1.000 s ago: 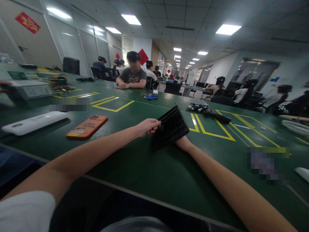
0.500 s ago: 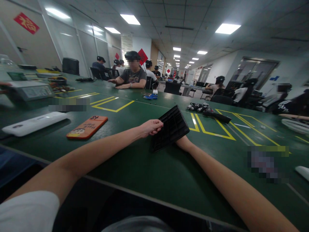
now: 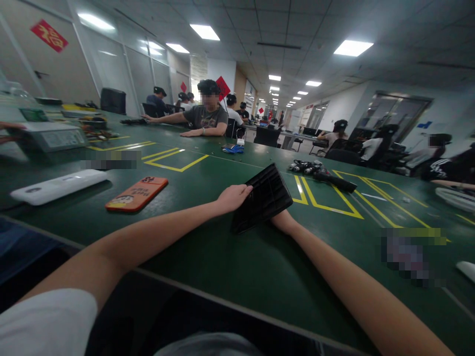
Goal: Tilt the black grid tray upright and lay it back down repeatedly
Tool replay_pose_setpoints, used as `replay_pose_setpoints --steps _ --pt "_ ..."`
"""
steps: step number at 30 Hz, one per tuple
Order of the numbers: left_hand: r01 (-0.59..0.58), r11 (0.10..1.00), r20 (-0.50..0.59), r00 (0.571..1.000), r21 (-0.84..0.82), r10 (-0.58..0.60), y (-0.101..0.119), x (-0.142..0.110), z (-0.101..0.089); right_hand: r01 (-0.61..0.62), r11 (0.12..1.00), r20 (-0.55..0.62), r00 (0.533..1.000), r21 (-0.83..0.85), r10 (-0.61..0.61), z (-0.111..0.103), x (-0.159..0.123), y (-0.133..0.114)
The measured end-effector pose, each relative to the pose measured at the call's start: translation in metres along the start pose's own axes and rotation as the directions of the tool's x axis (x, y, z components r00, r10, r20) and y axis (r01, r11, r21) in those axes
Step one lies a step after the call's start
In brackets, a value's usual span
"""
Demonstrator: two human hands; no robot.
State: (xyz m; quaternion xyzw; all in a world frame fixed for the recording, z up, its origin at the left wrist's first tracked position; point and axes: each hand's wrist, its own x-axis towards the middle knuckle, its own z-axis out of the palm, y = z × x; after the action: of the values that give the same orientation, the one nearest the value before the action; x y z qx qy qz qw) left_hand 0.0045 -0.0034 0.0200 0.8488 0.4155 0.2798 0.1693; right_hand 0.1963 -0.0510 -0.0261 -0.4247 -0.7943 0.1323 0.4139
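Note:
A black tray (image 3: 269, 195) divided into small compartments is held tilted above the green table, its compartment side facing me. My right hand (image 3: 285, 221) grips it from behind at the lower right edge, most of its fingers hidden by the tray. My left hand (image 3: 234, 199) is at the tray's left side, back of the hand up and fingers closed together against the compartments. Its fingertips are mostly hidden, and whatever they may pinch does not show.
On the green table (image 3: 208, 267), an orange phone case (image 3: 137, 194) and a white elongated device (image 3: 59, 187) lie left. Black cables with metal connectors (image 3: 306, 167) are beyond the tray. A blue item (image 3: 233, 149) lies farther back. Across the table sits a person (image 3: 206, 116).
My left hand has turned from a visible pinch to back-up, its fingertips now at the compartments. The tray has barely moved. The person opposite has stretched an arm out to the left.

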Motion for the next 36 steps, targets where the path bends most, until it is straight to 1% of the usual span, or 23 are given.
replay_pose_setpoints --steps 6,13,17,21,24,29,32,35,36 --pt "-0.080 0.997 0.104 0.991 -0.014 0.081 0.0003 -0.0018 -0.0058 -0.020 1.000 -0.025 0.999 0.009 0.021 0.0008 -0.0004 0.0004" --pt "-0.032 0.998 0.063 0.998 0.059 0.028 -0.0007 0.0021 -0.0034 -0.002 1.000 -0.030 1.000 0.010 0.003 0.0000 -0.0002 -0.0034" --pt "-0.048 0.991 0.070 0.997 0.127 0.039 -0.0013 -0.0001 -0.0037 -0.008 1.000 -0.015 1.000 0.025 0.008 0.0004 -0.0001 -0.0019" --pt "-0.032 0.990 0.065 0.998 0.137 0.023 -0.0001 -0.0015 -0.0036 -0.019 0.999 -0.023 1.000 0.050 0.020 0.0010 -0.0001 -0.0007" --pt "-0.027 0.992 0.071 0.997 0.125 0.019 0.0011 -0.0021 -0.0035 -0.022 0.998 -0.024 0.999 0.054 0.023 0.0010 0.0001 -0.0019" --pt "-0.087 0.992 0.102 0.992 0.095 0.077 0.0026 -0.0029 -0.0061 -0.033 0.998 -0.012 0.999 0.061 0.034 0.0005 0.0003 -0.0026" --pt "-0.113 0.993 0.122 0.986 0.014 0.111 0.0019 -0.0026 -0.0097 -0.020 0.998 -0.026 0.999 0.057 0.021 0.0006 0.0008 -0.0017" --pt "-0.136 0.987 0.101 0.984 -0.086 0.145 0.0009 -0.0016 -0.0109 -0.012 0.999 -0.040 0.999 0.044 0.013 0.0006 0.0012 -0.0023" --pt "-0.123 0.984 0.092 0.986 -0.129 0.136 0.0007 -0.0010 -0.0103 -0.008 0.999 -0.038 0.999 0.040 0.009 0.0005 0.0012 -0.0031"
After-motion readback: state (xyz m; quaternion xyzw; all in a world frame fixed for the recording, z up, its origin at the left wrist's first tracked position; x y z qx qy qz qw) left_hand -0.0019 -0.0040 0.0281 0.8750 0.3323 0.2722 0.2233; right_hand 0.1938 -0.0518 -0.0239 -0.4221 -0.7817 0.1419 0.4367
